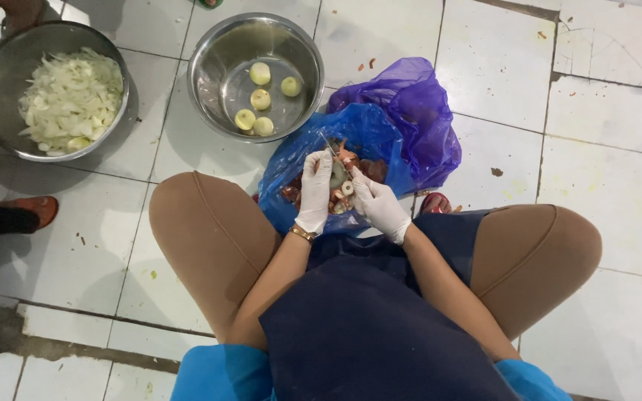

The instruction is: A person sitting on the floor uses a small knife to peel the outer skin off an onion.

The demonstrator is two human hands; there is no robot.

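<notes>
Floor (611,111): large white glazed tiles, dark grout lines, some tiles scuffed with scratch marks top right. Small reddish-brown scraps (371,64) scattered on tiles near top centre, one dark speck (496,171) right of centre. Grey concrete strip (61,345) runs along bottom left, tile edge chipped there. Lighting: even, overhead, soft shadows under objects, glare off tile glaze. Orange-red shoe (35,210) of another person at left edge on the tiles. Green sliver (209,4) of footwear at top edge. No walls, furniture or windows in view.
</notes>
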